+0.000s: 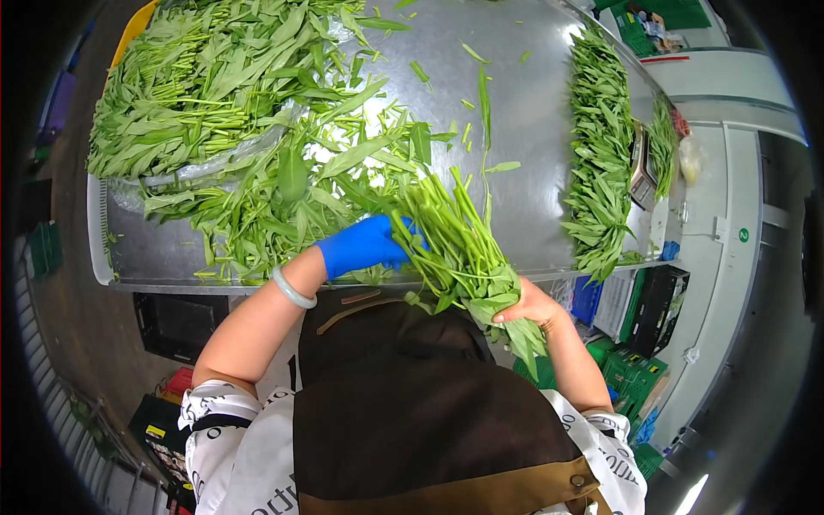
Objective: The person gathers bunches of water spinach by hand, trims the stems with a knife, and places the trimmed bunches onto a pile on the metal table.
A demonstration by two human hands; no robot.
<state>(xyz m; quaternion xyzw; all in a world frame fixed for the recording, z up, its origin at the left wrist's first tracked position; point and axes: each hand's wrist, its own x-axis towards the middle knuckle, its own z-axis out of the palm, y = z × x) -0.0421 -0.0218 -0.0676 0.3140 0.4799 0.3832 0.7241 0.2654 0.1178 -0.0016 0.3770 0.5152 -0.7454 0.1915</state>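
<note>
A bunch of leafy green stems (459, 245) is held over the front edge of the metal table (524, 112), its cut ends pointing up and its leaves down to the right. My left hand (365, 247), in a blue glove, is closed at the left side of the stems, its fingertips partly hidden behind them. Bare, my right hand (525, 305) wraps round the leafy lower end. A big heap of the same greens (206, 94) covers the table's left part, with loose leaves and cut pieces beside my left hand.
A long row of bunched greens (598, 154) lies on the right, beside a scale (640, 167) with more stems. Under the table are a black crate (182, 326) on the left and green crates (633, 378) on the right. A pale wall panel (712, 189) stands further right.
</note>
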